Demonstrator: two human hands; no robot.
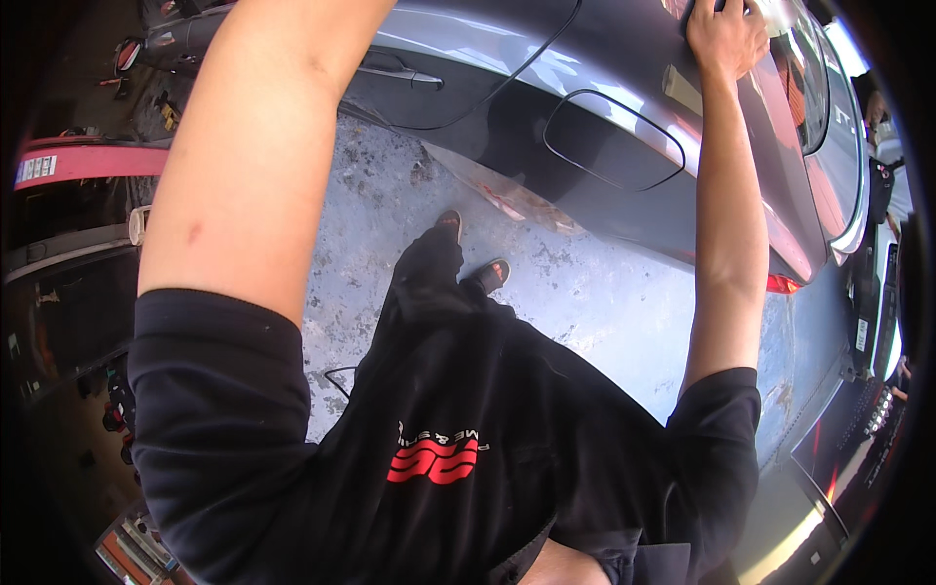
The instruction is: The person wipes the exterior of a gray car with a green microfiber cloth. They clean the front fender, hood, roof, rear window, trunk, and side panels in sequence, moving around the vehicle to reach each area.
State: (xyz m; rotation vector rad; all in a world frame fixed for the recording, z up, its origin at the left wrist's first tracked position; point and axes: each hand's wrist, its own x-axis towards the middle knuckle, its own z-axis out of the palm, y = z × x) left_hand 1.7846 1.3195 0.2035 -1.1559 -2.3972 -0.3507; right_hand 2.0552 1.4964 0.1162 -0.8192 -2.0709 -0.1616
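Observation:
My right hand (727,41) is at the upper right, over the dark grey car (624,161). Its fingers bend over something dark that shows between them, but the top edge of the picture cuts this off, so I cannot make out what it is. A blurred whitish patch lies just right of the hand. My left arm (255,146) reaches up and forward past the top edge, which leaves that hand out of the picture. Along the car's side hangs a thin black cable (558,148), with a loop below my right hand.
The car's door handle (400,73) is near my left arm. My feet in sandals stand on a worn blue-grey floor (375,195). A pink-red panel (97,164) is at the left. Another person (882,185) and a vehicle show at the far right.

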